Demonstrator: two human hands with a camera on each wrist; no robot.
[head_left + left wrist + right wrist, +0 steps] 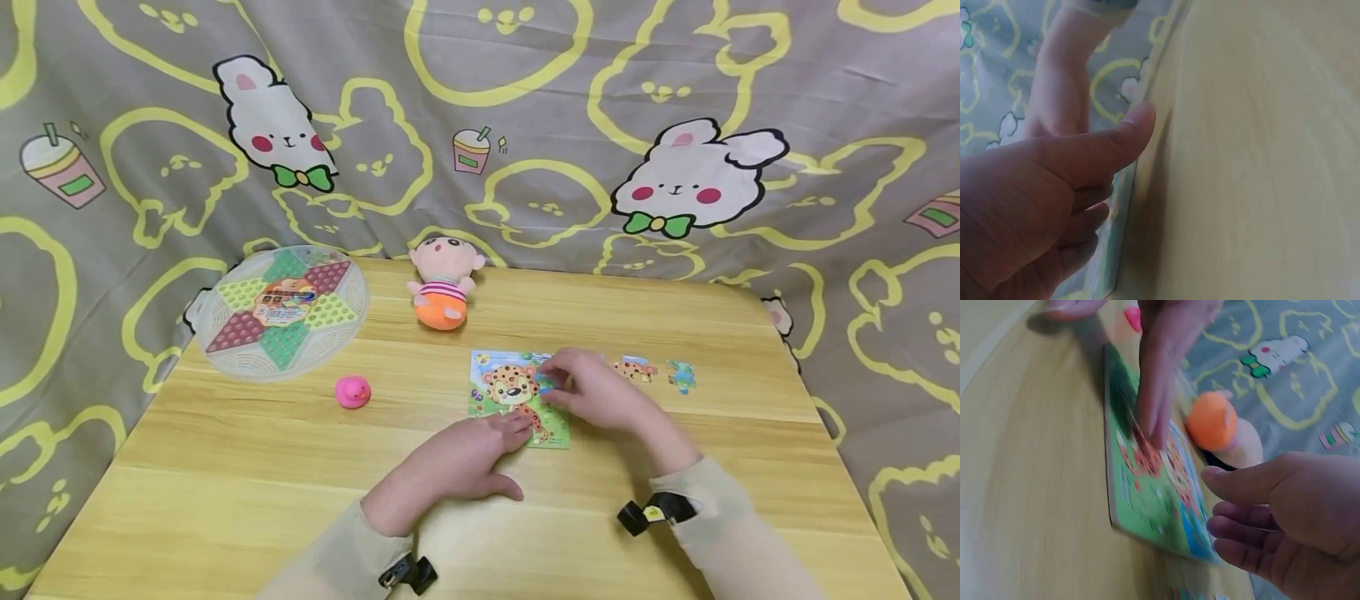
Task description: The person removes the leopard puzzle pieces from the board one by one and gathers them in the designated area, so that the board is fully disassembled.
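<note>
A jigsaw puzzle with a cartoon leopard on a green and blue ground lies flat on the table. My left hand rests on its lower part, fingers extended and thumb out over the wood. In the left wrist view that thumb stands apart from the fingers. At the puzzle's right edge is my right hand, fingers loosely bent. The right wrist view shows this hand with nothing visible between thumb and fingers, close to a blue patch on the puzzle. Part of the puzzle is hidden by both hands.
Right of the puzzle lie a leopard-spotted puzzle piece and a blue-green piece. A plush doll sits behind. On the left are a pink rubber duck and a round Chinese checkers board. A patterned curtain hangs behind the table.
</note>
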